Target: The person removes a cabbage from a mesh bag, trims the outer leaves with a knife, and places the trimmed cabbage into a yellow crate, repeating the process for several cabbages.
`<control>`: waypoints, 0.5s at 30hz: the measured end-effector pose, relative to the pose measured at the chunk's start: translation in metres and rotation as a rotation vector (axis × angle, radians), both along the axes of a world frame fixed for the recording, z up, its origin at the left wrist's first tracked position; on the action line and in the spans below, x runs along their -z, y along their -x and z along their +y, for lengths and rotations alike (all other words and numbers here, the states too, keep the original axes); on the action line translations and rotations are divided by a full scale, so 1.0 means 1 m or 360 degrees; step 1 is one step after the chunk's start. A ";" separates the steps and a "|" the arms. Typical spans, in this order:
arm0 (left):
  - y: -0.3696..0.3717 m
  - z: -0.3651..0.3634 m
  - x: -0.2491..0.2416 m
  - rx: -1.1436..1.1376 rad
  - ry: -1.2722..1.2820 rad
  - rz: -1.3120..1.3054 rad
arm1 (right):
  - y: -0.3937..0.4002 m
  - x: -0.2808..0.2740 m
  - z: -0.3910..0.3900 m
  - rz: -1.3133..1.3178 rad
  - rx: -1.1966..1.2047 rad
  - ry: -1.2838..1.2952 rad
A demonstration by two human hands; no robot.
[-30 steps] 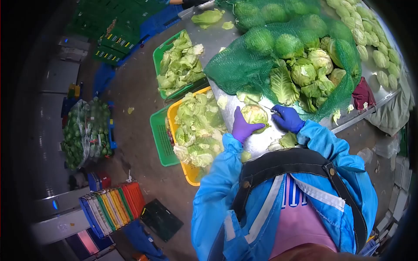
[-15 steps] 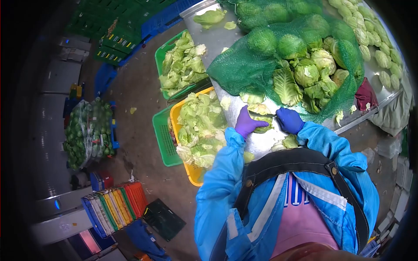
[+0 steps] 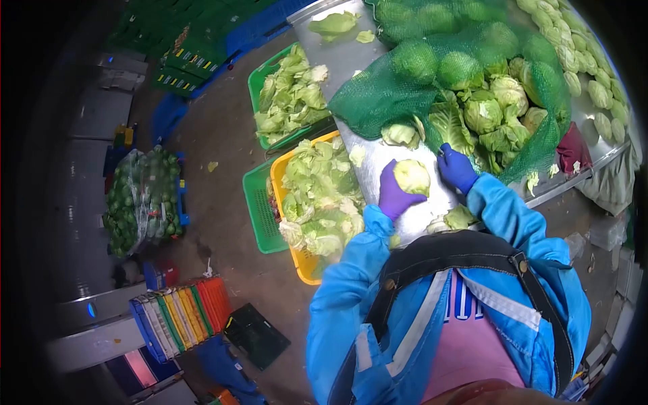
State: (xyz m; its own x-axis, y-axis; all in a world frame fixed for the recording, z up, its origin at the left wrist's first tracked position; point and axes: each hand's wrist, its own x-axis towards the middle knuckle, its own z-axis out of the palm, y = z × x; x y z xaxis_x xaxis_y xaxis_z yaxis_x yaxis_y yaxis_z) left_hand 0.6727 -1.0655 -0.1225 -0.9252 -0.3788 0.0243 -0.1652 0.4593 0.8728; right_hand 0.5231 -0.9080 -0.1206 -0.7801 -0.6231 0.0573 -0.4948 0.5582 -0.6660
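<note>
A pale, trimmed cabbage (image 3: 413,177) is held in my left hand (image 3: 397,192), the purple-gloved fingers wrapped round its left and lower side. Just right of it, my right hand (image 3: 457,169), also gloved, is closed on a knife; the blade hardly shows from this angle. Loose cabbage leaves (image 3: 401,134) lie on the metal table (image 3: 366,159) above the held cabbage, with more leaf scraps (image 3: 459,217) below by my apron. Beyond my right hand, a green net sack (image 3: 381,94) lies open with several cabbages (image 3: 483,111) spilling at its mouth.
Left of the table stand a yellow crate (image 3: 278,177) and a green crate (image 3: 254,88), both heaped with leaves. Trimmed cabbages (image 3: 601,94) line the far right, near a dark red cloth (image 3: 574,147). Stacked coloured crates (image 3: 181,317) stand on the floor.
The knife has come off the cabbage, and my right hand has risen slightly toward the sack. My left hand has turned the cabbage, showing a pale face. Leaves now lie above it.
</note>
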 end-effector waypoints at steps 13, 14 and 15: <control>-0.043 -0.018 0.027 -0.0321 -0.0593 0.0163 | -0.042 -0.029 0.001 -0.0152 -0.0809 -0.0098; -0.042 -0.018 0.013 -0.0327 -0.0594 0.0166 | -0.043 -0.028 -0.001 -0.0150 -0.0815 -0.0100; -0.041 -0.021 -0.002 -0.0200 -0.0553 0.0168 | -0.043 -0.027 -0.002 -0.0092 -0.0782 -0.0044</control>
